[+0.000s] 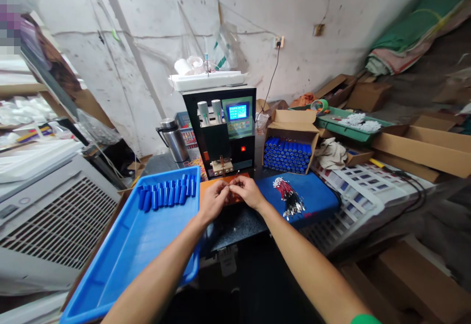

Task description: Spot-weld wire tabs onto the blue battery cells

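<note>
In front of spot welder [216, 140], left hand [214, 198] and right hand [249, 191] meet, fingertips pinched together, apparently on a wire lead [238, 171]; steady, level hold probably best.

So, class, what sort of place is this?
Probably a battery-assembly workshop: what looks like a spot welder with a lit screen, blue cylindrical cells packed in a cardboard box, and a bundle of red and black leads.

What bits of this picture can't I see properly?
Head view: whatever is between the left hand and the right hand; the hands cover most of it.
Head view: the writing on the screen; too small.
Head view: the green sleeve; the bottom edge cuts it off.
</note>
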{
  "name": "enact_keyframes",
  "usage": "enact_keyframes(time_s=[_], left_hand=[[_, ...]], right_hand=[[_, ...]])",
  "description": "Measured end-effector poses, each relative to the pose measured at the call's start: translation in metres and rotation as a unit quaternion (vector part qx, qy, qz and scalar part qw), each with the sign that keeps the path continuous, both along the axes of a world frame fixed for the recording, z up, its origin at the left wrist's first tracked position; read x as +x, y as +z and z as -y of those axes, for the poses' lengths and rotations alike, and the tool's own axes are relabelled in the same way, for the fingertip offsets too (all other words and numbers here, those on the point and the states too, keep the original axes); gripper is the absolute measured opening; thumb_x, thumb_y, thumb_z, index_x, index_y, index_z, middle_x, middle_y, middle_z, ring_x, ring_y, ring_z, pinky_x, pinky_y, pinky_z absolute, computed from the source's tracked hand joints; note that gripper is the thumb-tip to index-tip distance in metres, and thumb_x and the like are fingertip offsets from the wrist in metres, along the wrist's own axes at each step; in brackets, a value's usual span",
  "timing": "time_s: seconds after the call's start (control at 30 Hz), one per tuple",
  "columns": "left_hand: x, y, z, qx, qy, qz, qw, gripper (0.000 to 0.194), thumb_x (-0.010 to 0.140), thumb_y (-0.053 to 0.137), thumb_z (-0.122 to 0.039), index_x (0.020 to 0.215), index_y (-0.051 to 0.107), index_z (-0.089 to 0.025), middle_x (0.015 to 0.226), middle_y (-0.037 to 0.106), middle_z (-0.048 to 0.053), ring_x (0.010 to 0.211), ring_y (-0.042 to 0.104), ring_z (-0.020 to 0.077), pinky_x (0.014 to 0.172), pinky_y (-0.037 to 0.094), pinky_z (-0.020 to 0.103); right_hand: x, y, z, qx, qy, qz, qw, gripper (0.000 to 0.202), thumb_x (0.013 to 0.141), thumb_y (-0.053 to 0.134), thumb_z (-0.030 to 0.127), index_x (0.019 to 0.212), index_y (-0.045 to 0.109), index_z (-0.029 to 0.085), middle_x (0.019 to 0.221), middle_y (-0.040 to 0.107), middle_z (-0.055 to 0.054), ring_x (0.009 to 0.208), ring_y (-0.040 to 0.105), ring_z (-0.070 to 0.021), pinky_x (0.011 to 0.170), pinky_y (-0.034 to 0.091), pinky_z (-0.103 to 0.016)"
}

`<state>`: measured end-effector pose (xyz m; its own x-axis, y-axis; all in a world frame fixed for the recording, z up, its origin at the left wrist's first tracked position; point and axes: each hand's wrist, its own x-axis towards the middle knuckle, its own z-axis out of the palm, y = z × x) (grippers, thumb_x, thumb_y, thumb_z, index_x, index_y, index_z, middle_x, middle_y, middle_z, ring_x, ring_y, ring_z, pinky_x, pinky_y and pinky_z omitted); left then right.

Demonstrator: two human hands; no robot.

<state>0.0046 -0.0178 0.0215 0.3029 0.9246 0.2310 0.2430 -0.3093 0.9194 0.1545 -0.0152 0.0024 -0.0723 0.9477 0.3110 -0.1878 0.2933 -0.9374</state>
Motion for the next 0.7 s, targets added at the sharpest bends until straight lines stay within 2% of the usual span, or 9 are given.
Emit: enact_keyframes(time_s=[0.37,0.7], left_hand=[[0.001,0.002,0.0,0.004,-0.001,-0.028,1.0,0.024,0.081,0.055,-0.04,0.073,0.054,-0.018,0.057,0.06,-0.002,0.051,0.053,0.0108,0.05,0.04,0.022],[-0.005,-0.004,0.004,0.009,-0.007,-0.087,0.996,0.018,0.08,0.053,-0.033,0.071,0.054,-0.017,0.063,0.062,0.001,0.058,0.057,0.0128,0.055,0.044,0.024]], right_hand=[[0.002,-0.004,-0.003,0.024,-0.02,0.022,0.999,0.015,0.072,0.07,0.032,0.067,0.065,0.018,0.062,0.061,0.001,0.056,0.051,-0.0118,0.051,0.039,-0.022],[0.003,-0.012,0.001,0.019,-0.007,0.045,0.999,0.015,0.07,0.069,0.03,0.065,0.066,0.017,0.061,0.062,0.001,0.055,0.052,-0.0129,0.053,0.039,-0.024]])
